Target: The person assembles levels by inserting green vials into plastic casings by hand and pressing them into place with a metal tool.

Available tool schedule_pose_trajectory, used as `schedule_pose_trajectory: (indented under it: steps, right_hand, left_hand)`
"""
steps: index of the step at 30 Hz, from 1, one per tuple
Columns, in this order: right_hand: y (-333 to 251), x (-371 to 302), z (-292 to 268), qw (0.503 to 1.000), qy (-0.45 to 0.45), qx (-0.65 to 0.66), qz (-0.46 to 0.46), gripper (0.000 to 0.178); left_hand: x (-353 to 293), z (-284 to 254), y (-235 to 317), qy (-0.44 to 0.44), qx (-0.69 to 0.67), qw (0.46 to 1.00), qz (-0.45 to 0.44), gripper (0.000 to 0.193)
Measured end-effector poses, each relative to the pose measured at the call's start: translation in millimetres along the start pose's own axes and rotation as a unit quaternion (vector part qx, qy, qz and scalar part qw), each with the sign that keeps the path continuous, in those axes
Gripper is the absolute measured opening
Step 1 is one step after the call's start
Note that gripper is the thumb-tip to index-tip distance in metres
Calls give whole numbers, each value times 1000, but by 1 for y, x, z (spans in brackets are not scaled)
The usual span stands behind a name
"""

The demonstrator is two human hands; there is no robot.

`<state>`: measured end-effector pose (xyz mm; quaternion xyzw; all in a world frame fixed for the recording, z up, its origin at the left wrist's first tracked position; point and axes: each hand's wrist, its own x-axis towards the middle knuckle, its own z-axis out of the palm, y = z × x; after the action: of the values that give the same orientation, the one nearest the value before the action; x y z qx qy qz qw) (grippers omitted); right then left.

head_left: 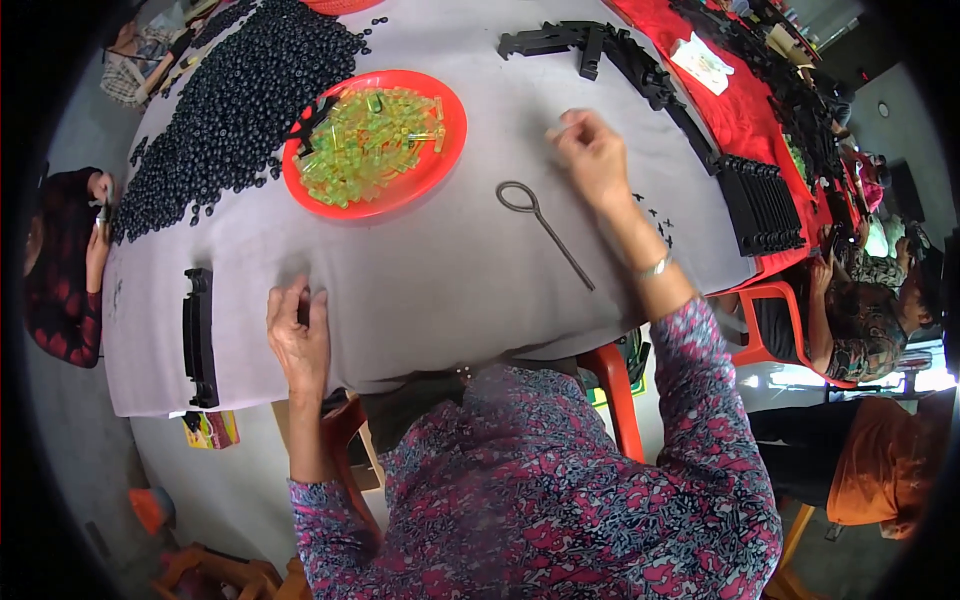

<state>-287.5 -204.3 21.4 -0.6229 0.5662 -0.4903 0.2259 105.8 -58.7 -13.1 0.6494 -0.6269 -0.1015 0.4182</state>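
Note:
My left hand is at the near left of the table, its thumb and fingers curled toward each other; a dark spot shows between them, too small to name. Farther off on the right, my right hand is raised over the cloth with fingers bent in and slightly blurred; whatever they pinch, if anything, is hidden. Between the hands lies a metal rod with a looped end, touched by neither. A red plate of small yellow-green clear pieces stands beyond, with a few black parts at its left rim.
A large heap of small black round parts spreads at the far left. One long black part lies at the left edge. More black parts and a stacked row line the right side. People sit around the table.

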Motion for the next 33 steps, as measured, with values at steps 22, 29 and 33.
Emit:
schedule_pose_trajectory:
  steps: [22, 29, 33]
  right_hand:
    - [132, 203, -26, 914, 138, -301, 234, 36]
    - [97, 149, -38, 924, 142, -293, 202, 29]
    - [62, 97, -50, 948, 145, 58, 279, 19]
  left_hand:
    - [0, 1, 2, -31, 47, 998, -24, 21]
    - [2, 2, 5, -27, 28, 999, -34, 22]
    - [1, -2, 5, -20, 30, 999, -27, 23]
